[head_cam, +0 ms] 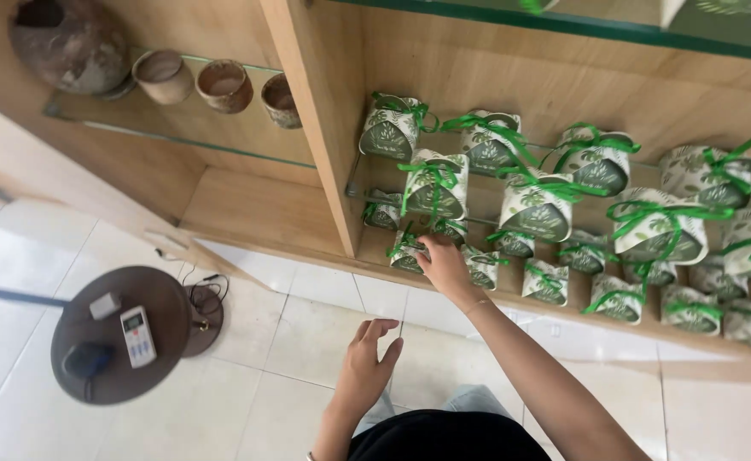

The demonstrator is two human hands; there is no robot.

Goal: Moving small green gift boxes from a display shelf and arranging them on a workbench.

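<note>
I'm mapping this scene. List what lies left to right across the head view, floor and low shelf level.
Round dark side table with a white remote → left hand held over the tiled floor → right hand on a small green-ribboned gift box → row of similar boxes.

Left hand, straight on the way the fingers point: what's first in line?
Likely the small green-ribboned gift box on the bottom shelf that the right hand touches. The left hand hangs open, fingers toward it; depth is unclear.

Soft, even daylight; the floor tiles (307, 341) glare pale. Slight motion blur softens the boxes (435, 188) above the right hand (444, 265). Edges bend.
</note>
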